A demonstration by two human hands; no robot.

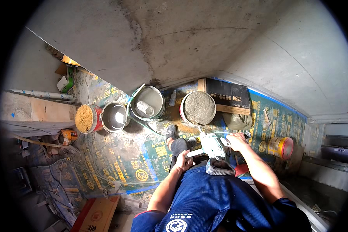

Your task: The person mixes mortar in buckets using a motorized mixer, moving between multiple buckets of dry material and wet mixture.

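Observation:
A pale power mixer (213, 146) is in front of my body, its dark rear loop handle (220, 167) against my shirt. My left hand (184, 161) is closed around its pale side handle (195, 152). On the other side, my right hand (236, 141) grips a dark handle (246, 136). The mixer's thin shaft (199, 128) reaches the near rim of a bucket (182, 112) full of wet grey mortar (199, 107). I cannot see the paddle, nor tell whether it is in the mortar.
Left of the mortar stand a water bucket (163, 108) holding a clear plastic bottle (145, 108), another bucket (116, 117) and a bucket of sand (85, 118). A hose (146, 126) and cables cross the covered floor. A yellow-red bucket (279, 148) lies right.

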